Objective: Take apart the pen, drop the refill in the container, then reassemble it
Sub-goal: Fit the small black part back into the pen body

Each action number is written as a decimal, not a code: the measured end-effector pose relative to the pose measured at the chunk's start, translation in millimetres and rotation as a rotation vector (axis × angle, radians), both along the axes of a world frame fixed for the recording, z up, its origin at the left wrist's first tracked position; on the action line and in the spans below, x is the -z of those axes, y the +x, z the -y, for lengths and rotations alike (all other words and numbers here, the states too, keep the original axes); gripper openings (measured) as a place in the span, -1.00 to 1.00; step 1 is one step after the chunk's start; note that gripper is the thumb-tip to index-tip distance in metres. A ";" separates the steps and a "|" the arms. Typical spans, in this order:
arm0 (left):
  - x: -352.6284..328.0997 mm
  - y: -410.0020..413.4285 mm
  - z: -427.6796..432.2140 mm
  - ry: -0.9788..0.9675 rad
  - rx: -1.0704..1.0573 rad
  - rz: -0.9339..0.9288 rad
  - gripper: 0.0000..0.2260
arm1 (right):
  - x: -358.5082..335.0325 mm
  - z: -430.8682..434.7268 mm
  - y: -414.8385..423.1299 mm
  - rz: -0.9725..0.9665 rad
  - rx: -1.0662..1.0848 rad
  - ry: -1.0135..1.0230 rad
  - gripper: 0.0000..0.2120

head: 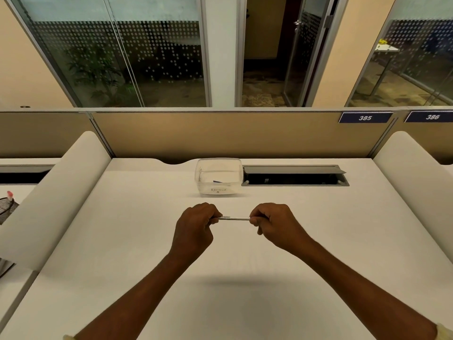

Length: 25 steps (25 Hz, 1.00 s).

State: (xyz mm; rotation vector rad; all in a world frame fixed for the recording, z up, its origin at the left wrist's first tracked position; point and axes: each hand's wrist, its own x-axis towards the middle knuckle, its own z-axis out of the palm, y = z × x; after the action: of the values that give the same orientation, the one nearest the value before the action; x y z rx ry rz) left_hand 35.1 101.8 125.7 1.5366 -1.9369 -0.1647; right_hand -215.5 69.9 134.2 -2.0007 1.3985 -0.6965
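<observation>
Both hands hold pen crosswise.

The table is covered with a matt white sheet, like paper, smooth and rolled up at both sides. The container is made of clear, glossy plastic; a hand-lettered label can be seen on its front wall. The pen is given a smooth white barrel, seemingly plastic, with small dark print. The cable hatch is finished in grey metal with a dull sheen. The partition is faced with a matt tan surface, framed in brushed metal. A dark wire-mesh holder is seen at the left edge.
</observation>
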 end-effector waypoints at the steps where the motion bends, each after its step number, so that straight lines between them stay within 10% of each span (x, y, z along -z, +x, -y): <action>1: 1.9 0.3 1.6 0.009 -0.002 -0.006 -0.72 | 0.9 1.5 -0.8 0.031 0.016 0.031 -0.92; 25: 47.9 18.9 47.5 0.192 -0.049 -0.301 -0.82 | 53.0 49.8 -13.3 0.230 0.191 -0.016 -0.85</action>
State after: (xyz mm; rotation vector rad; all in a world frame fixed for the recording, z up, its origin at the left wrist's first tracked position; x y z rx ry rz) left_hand 54.0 54.3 77.8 1.5769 -1.6827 -0.5428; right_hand -228.8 20.1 81.3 -1.7489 1.4586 -0.9913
